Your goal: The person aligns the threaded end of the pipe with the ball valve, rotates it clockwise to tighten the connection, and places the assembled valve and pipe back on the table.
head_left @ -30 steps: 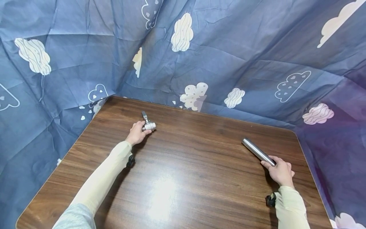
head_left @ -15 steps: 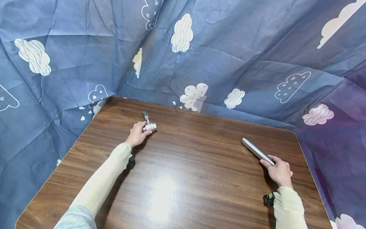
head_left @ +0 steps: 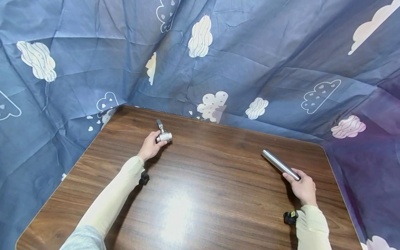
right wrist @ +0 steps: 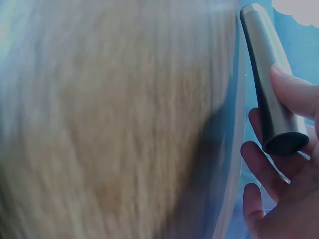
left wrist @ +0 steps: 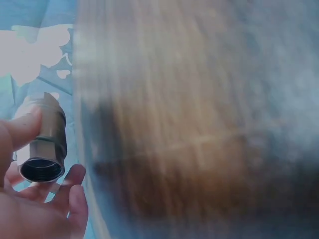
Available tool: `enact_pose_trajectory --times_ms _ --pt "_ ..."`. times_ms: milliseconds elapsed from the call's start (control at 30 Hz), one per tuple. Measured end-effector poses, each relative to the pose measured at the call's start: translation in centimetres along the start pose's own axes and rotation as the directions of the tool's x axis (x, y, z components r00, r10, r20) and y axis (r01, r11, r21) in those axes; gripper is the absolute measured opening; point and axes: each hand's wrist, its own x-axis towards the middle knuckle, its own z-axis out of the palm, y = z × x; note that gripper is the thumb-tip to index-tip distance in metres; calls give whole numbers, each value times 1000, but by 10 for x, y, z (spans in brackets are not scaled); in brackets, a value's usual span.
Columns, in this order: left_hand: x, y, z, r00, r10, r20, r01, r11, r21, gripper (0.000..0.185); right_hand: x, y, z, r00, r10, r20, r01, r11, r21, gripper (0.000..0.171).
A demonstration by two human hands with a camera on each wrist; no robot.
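A blue cloud-printed cloth (head_left: 268, 62) hangs behind and beside a brown wooden table (head_left: 200, 194), filling the view from 9 through 12 to 3 o'clock. On the table at about 3 o'clock, the metal tube (head_left: 280, 164) slants with its far end toward 10 o'clock; the right hand (head_left: 302, 189) grips its near end, thumb and fingers curled round it, as the right wrist view confirms. At roughly 11 o'clock, the left hand (head_left: 149, 147) pinches the small metal valve (head_left: 164, 136) between thumb and fingers, its lever pointing toward 12. The two hands are well apart.
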Motion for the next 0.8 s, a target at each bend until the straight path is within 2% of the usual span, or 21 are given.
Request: enact_pose_trajectory --times_ms 200,433,533,633,733,800 --pt "-3 7 -3 1000 11 -21 -13 997 -81 60 0 -8 0 996 36 -80 -26 993 112 43" --pt "-5 16 -5 998 44 -39 -50 986 -160 59 -4 -15 -1 989 68 -128 -32 963 269 42" --pt "-6 18 -6 998 51 -26 -56 972 -229 59 -7 -19 1 985 74 -156 -12 932 363 40" --pt "-7 20 -7 998 67 -18 -69 952 -298 58 -8 -22 3 982 80 -169 8 885 466 38" --pt "-9 23 -8 996 86 -31 -91 950 -300 58 -10 -26 3 979 88 -186 23 851 524 37" --pt "-11 26 -9 994 94 -47 -103 958 -267 59 -11 -28 2 974 101 -201 23 845 535 38"
